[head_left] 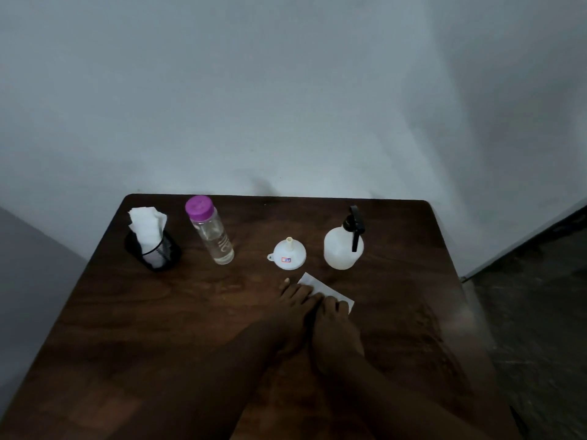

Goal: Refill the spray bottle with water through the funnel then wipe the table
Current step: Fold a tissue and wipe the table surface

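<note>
While left hand (292, 312) and right hand (336, 325) (both flat) press one tissue (320, 289), one funnel (289, 255) beyond.

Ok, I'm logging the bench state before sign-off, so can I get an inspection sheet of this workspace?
Surface: dark wooden table; the light is too dim to judge wetness.
Job's things: spray bottle upright, black head on; funnel upside down beside it; clear bottle, purple cap on; tissue flat on the table.
Clutter: mesh holder of tissues, far left.
Hands: left hand and right hand both rest on the tissue.
Cables: nothing seen.
Surroundings: pale wall behind; dark floor at right.
</note>
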A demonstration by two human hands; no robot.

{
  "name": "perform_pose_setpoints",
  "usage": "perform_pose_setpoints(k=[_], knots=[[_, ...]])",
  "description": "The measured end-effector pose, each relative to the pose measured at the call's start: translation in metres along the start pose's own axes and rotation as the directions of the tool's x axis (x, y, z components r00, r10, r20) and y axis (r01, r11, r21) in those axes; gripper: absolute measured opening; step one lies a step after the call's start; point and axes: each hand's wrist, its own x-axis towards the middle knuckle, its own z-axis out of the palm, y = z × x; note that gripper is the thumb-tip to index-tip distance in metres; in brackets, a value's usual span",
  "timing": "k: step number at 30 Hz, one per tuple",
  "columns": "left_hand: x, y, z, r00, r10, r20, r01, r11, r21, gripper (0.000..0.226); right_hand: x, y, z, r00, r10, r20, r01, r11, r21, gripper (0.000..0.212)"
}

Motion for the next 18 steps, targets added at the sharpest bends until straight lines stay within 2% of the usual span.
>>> perform_pose_setpoints(k=[4, 8, 12, 18], knots=[[-0.022, -0.026, 0.001, 0.999, -0.044, -0.01, 0.045, 0.998, 0.032, 0.074, 0.012, -0.03, 0.003, 0.997, -0.083, 0.013, 0.083, 0.985, -0.149, 0.068], [-0.046, -0.053, 0.002, 0.995, -0.074, -0.072, 0.078, 0.996, 0.051, 0.077, 0.022, -0.062, -0.003, 0.991, -0.123, 0.051, 0.13, 0.973, -0.19, 0.069], [-0.068, -0.08, 0.0, 0.991, -0.124, -0.055, 0.127, 0.991, 0.045, 0.084, 0.035, -0.095, -0.006, 0.985, -0.153, 0.082, 0.167, 0.963, -0.209, 0.073], [-0.098, -0.119, 0.003, 0.979, -0.165, -0.123, 0.167, 0.986, 0.004, 0.081, 0.058, -0.139, 0.005, 0.977, -0.204, 0.053, 0.211, 0.954, -0.213, 0.064]])
